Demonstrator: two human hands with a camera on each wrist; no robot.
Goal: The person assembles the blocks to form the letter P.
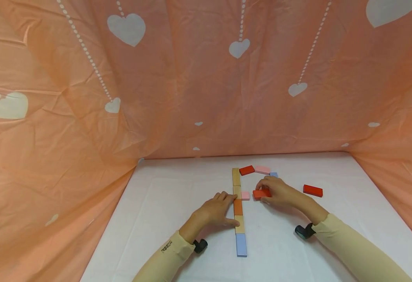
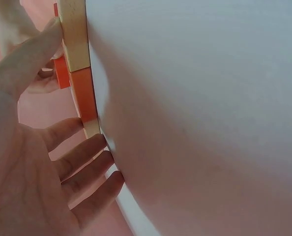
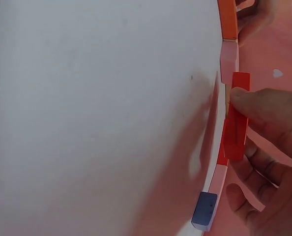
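Note:
My right hand pinches a red block between thumb and fingers. In the right wrist view this block shows with the thumb on its face. A small pink block lies just left of it, against a straight column of blocks. My left hand rests beside that column, index fingertip and thumb spread along it. Between them lie an orange block and a natural wood block. In the left wrist view the other fingers are loosely extended.
Further wood blocks top the column; a blue block ends it nearest me. From its far end curve a red block, a pink block and a blue block, partly behind my right hand. Another red block lies right.

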